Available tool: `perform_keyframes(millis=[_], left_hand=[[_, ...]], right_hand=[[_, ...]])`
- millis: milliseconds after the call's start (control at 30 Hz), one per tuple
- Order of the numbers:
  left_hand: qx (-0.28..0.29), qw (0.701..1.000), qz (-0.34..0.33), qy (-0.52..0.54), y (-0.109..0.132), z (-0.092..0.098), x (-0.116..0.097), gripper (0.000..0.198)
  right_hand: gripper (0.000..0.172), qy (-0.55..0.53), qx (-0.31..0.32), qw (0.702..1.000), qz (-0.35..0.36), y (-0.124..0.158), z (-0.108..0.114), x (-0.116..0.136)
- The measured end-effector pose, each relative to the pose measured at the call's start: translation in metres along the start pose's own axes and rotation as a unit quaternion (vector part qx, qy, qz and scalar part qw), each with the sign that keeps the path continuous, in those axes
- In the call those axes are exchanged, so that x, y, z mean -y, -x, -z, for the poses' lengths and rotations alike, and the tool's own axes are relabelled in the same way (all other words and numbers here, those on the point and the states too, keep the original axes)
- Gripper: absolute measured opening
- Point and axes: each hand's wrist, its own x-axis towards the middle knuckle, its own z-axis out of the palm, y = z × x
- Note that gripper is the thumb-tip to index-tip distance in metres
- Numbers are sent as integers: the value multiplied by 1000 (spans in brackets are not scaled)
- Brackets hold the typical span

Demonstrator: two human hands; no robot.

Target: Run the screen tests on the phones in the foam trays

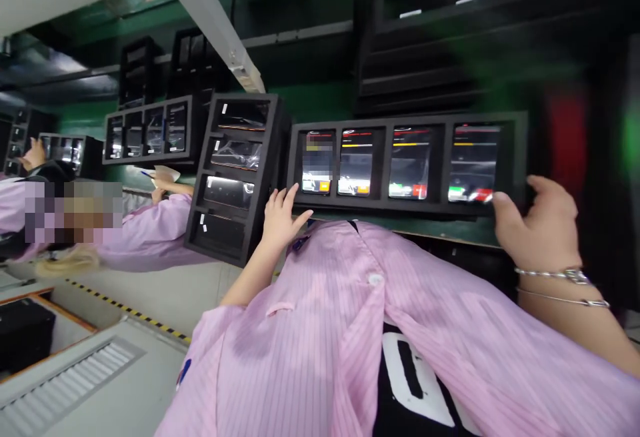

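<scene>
A long black tray [437, 207] lies in front of me, with several phones in its slots. Their screens are lit, showing coloured bars and small green, orange or red blocks; one is the rightmost phone [474, 163]. My left hand [283, 218] rests at the tray's near left corner, fingers spread and thumb stretched out. At the opposite end, my right hand [543, 227] grips the near right corner, thumb on the front edge and fingers around the end. To the left, close by my left hand, a second black tray [197, 223] stands at an angle, holding several dark-screened phones.
Farther left stands another black phone tray [150, 160]. A co-worker in a pink sleeve [150, 230] sits there, a hand near a pen and paper [167, 173]. A pale metal post [215, 23] slants down behind the trays. Dark stacked trays [420, 77] stand behind, blurred.
</scene>
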Motion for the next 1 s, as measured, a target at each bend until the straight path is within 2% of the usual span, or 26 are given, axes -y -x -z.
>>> perform_keyframes(millis=[33,133,200,267,367,467,600,700,800,900,1000], left_hand=[[-7,1000,0,-31,-2,-3,0,81],[-18,996,-5,-88,-11,-5,-2,72],[-33,994,-17,-104,-17,-5,-7,67],[-51,993,-42,-96,-22,-6,-15,68],[-46,990,-113,-64,-32,-14,-35,69],[-8,984,-172,-43,-44,-27,-54,64],[17,983,-179,-35,-52,-41,-64,60],[-9,986,-164,-19,-50,-41,-59,65],[-53,992,-115,-15,-47,-34,-44,72],[-91,994,-53,-23,-49,-27,-26,78],[-105,994,-28,-15,-54,-27,-12,85]], right_hand=[[75,-32,-8,999,36,4,4,18],[47,-107,56,977,174,8,9,65],[42,-123,96,960,231,10,-3,86],[44,-115,131,954,243,13,-22,95],[46,-88,175,953,233,17,-46,95],[46,-75,153,960,223,20,-46,79],[51,-27,68,983,166,25,-31,40],[55,0,77,989,129,31,-29,22],[54,-22,78,987,138,33,-32,33],[53,-63,94,973,203,28,-37,63],[51,-83,133,952,264,19,-47,91]])
